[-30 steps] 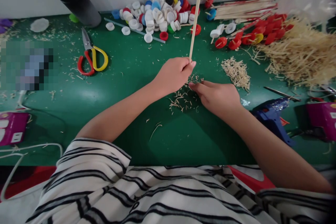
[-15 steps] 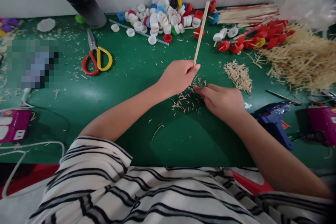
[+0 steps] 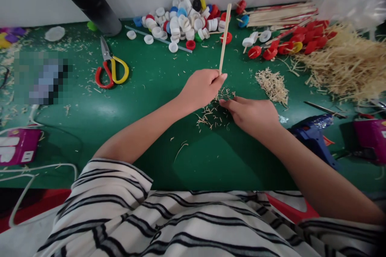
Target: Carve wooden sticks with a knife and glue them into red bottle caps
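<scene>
My left hand (image 3: 202, 87) is closed around the lower part of a pale wooden chopstick (image 3: 224, 38), which points up and away, leaning slightly right. Just to the right, my right hand (image 3: 256, 114) is closed in a pinch, its fingertips close below the left fist. Whatever those fingertips hold is too small and too covered to name. Thin wood shavings (image 3: 208, 118) lie scattered on the green tabletop (image 3: 193, 160) beneath both hands. A heap of short shavings (image 3: 273, 86) sits beyond my right hand.
Scissors (image 3: 111, 66) lie left of my hands. Bottle caps (image 3: 181, 24) are piled at the back, near a dark bottle (image 3: 90, 0). To the right are red caps on sticks (image 3: 310, 38), a large heap of wood strands (image 3: 350, 66) and a blue glue gun (image 3: 315, 134).
The chopstick has swung a little to the left at its top and stands more upright. Both hands keep nearly the same places; the view has shifted slightly.
</scene>
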Demonstrator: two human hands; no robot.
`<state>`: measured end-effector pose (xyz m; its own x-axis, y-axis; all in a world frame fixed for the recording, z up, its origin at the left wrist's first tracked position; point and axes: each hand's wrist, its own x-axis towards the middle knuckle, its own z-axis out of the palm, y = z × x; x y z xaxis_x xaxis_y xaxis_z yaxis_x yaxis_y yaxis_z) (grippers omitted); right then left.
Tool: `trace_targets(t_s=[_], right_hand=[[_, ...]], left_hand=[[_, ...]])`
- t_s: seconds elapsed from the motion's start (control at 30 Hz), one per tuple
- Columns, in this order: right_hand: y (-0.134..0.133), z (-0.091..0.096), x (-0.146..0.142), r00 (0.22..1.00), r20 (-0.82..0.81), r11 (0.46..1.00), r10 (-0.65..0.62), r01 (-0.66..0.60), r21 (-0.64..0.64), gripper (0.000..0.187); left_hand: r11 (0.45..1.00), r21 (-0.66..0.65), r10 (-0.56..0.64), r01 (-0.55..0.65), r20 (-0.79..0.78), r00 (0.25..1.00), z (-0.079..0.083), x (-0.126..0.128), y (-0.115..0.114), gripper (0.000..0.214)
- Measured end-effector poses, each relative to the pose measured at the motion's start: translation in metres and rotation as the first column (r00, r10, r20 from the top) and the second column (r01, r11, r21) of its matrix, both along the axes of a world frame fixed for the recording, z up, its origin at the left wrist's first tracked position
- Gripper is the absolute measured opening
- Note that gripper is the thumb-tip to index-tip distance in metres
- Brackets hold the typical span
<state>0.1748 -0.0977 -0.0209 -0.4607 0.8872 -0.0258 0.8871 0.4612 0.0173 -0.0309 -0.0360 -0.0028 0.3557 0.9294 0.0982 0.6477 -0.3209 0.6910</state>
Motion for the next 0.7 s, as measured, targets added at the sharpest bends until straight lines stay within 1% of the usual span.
trace_targets(t_s=[0.13,0.23,0.4,0.57,0.7], right_hand=[[-0.002,-0.003,0.008,0.999,-0.052,0.999,-0.018,0.020,0.033,0.045],[-0.002,-0.005,0.008,0.995,-0.099,0.998,-0.018,0.025,0.066,0.043],[0.002,-0.008,-0.002,0.997,-0.073,0.991,-0.027,0.036,0.128,0.040],[0.003,-0.009,-0.004,0.997,-0.076,0.993,-0.027,0.035,0.108,0.040],[0.000,-0.005,-0.002,0.998,-0.053,0.997,-0.039,0.042,0.069,0.042]], left_hand=[[1.000,-0.001,0.004,-0.004,-0.004,1.000,0.000,0.000,0.001,0.047],[1.000,-0.004,0.000,0.000,-0.007,1.000,0.000,0.002,0.001,0.047],[0.999,0.035,0.004,-0.004,-0.010,1.000,-0.002,0.004,0.002,0.048],[0.998,0.057,0.018,-0.018,-0.009,1.000,-0.004,0.002,0.004,0.048],[0.999,0.042,0.014,-0.013,-0.024,1.000,-0.004,0.002,0.003,0.049]])
